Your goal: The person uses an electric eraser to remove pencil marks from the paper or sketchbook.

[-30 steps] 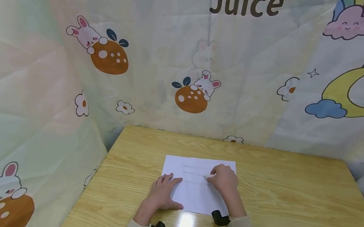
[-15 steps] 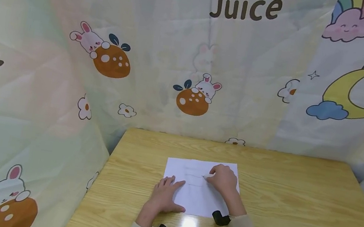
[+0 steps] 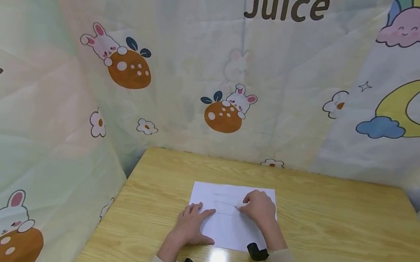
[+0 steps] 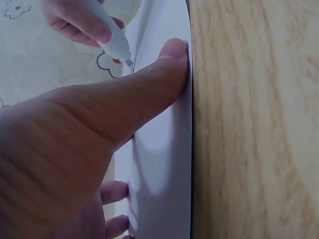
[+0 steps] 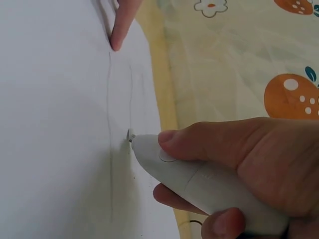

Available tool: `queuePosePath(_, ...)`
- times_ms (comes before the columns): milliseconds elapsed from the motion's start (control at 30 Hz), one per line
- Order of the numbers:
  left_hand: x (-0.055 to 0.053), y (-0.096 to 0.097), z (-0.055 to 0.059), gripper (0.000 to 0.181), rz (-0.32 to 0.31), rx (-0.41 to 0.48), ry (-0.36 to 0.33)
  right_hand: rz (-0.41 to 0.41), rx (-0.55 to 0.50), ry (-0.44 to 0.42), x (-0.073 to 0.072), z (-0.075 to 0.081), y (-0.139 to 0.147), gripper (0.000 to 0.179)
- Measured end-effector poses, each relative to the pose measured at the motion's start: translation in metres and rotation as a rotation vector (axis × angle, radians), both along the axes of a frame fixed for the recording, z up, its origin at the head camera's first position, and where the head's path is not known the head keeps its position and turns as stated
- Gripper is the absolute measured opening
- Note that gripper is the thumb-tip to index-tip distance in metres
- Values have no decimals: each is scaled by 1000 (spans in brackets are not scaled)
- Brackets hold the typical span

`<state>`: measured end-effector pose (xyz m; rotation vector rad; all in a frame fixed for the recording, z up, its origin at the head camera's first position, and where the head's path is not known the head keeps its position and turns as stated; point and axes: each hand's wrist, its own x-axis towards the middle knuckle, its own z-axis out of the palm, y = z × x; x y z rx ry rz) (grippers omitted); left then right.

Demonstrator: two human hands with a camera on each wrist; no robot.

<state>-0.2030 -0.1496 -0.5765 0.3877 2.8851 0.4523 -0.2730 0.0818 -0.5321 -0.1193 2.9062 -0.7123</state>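
A white sheet of paper [image 3: 227,233] with several thin pencil lines lies on the wooden table. My right hand [image 3: 259,208] grips a white electric eraser [image 5: 199,181], thumb close to its round button. The small tip meets the middle pencil line [image 5: 131,94], and tiny crumbs dot the paper below it in the right wrist view. My left hand [image 3: 190,227] rests spread over the paper's left side. Its thumb [image 4: 149,87] presses along the near edge, while a fingertip [image 5: 117,42] touches the sheet by the end of another line.
The wooden table [image 3: 340,241] extends to both sides of the paper. A printed cloth [image 3: 283,128] with rabbits and flowers hangs behind it and along the left. Black wrist-camera mounts [image 3: 257,252] sit at both cuffs.
The right hand shifts only slightly along the middle line, keeping the electric eraser's tip at it. The left hand stays in place on the paper; the head view has shifted a little.
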Motion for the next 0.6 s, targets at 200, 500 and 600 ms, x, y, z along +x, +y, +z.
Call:
queuePosePath(200, 1, 0, 0, 88, 3, -9, -2, 17, -9, 9, 1, -2, -2, 18)
queuePosePath(500, -2, 2, 0, 87, -5, -31, -6, -12, -33, 18, 2, -4, -6, 18)
queuePosePath(600, -3, 3, 0, 87, -12, -37, -23, -28, -32, 9, 3, -4, -7, 20)
